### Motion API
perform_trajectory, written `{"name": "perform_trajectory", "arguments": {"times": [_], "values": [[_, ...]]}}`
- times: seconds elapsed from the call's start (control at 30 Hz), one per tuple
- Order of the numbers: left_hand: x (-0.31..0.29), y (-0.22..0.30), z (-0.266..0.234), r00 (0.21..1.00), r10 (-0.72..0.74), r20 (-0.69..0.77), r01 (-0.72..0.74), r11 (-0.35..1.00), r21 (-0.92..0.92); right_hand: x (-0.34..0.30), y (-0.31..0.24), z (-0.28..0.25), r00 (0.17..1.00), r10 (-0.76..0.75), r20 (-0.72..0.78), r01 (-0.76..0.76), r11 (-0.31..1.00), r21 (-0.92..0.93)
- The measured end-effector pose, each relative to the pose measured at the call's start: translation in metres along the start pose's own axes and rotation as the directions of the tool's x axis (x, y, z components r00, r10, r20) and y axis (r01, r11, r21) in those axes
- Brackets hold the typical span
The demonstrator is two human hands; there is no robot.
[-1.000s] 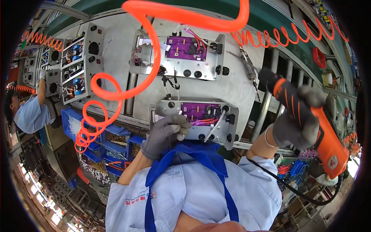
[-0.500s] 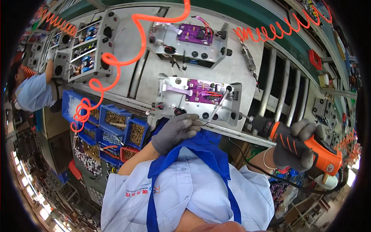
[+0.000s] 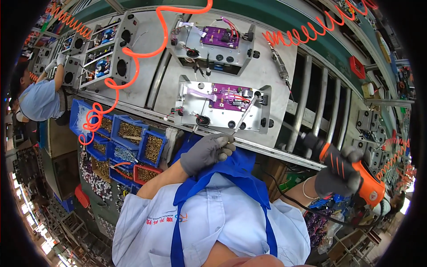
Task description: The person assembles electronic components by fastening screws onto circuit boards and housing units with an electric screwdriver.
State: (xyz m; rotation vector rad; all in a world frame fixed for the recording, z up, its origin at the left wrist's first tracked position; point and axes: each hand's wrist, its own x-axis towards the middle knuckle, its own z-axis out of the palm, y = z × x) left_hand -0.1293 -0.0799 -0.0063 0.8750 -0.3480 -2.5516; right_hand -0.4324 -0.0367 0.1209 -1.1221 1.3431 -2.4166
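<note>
My left hand, in a grey glove, is closed near the table's front edge. Its thumb and fingertips press together, and whatever they pinch is too small to make out. Just beyond it lies an open metal chassis carrying a purple circuit board with coloured wires. A whitish cable runs from the board over the chassis front toward my left fingertips. Off to the right, my gloved right hand grips an orange and black power drill. The drill's bit points left toward the chassis, apart from it.
A second chassis stands behind. Coiled orange air hoses hang above, and a pen-shaped air tool lies at right beside metal rollers. Blue bins of screws sit left. A co-worker works beside more units at far left.
The view has shifted slightly. My right hand has drawn the drill a little back from the chassis. My left hand stays closed and sits slightly farther from the chassis.
</note>
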Motion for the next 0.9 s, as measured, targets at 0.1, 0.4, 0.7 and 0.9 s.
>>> {"name": "perform_trajectory", "arguments": {"times": [0.1,0.4,0.7,0.9], "values": [[0.000,-0.006,-0.002,1.000,0.008,-0.004,-0.008,0.998,-0.060,-0.010,0.031,-0.005,0.981,0.126,-0.149,-0.146,0.980,-0.135],[-0.010,-0.046,-0.045,0.980,0.197,-0.023,-0.198,0.965,-0.174,-0.098,0.206,-0.098,0.584,0.270,0.766,0.515,0.606,-0.606],[-0.096,-0.037,-0.076,0.844,0.322,-0.429,-0.457,0.851,-0.260,-0.136,0.330,-0.144,0.020,0.584,0.811,0.344,0.758,-0.554],[-0.178,-0.044,-0.135,0.630,0.496,-0.598,-0.714,0.673,-0.194,-0.141,0.392,-0.150,0.035,0.609,0.792,0.409,0.715,-0.567]]}}
